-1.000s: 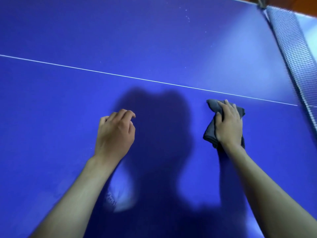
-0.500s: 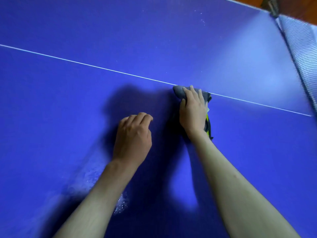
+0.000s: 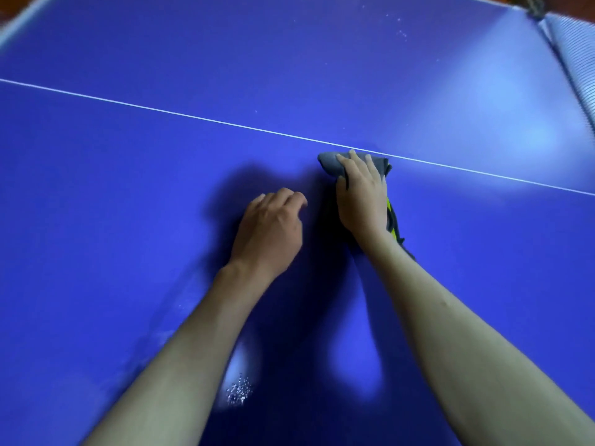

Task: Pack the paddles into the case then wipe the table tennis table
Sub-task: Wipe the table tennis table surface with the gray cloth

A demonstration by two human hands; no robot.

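Both hands sit further left on the table tennis table (image 3: pixel 128 220) than a second ago, when the cloth lay well short of the white centre line; half a second ago it had already reached the line, and since then the two hands have closed in on each other.

Right hand (image 3: pixel 362 196) lies flat on top of a bunched grey cloth (image 3: pixel 330 164), fingers (image 3: pixel 351 162) stretched forward over it and thumb tucked down the cloth's left side, pressing it onto the blue surface. Ahead of the fingertips the cloth's front edge just touches the white centre line (image 3: pixel 193 115). Behind the palm, on the wrist's right side, a dark tail of the cloth with a yellow-green stripe trails back along the table.

Left hand (image 3: pixel 269 231) rests just to the left of that grip, a little nearer the body, knuckles up and fingers loosely curled under; it holds nothing, and whether its fingertips touch the surface cannot be told.

Well back from the grip, between the two forearms, a small patch of water droplets (image 3: pixel 240 389) glints on the table. Far off to the right of the cloth hand, the net (image 3: pixel 576 59) crosses the upper corner, blurred.
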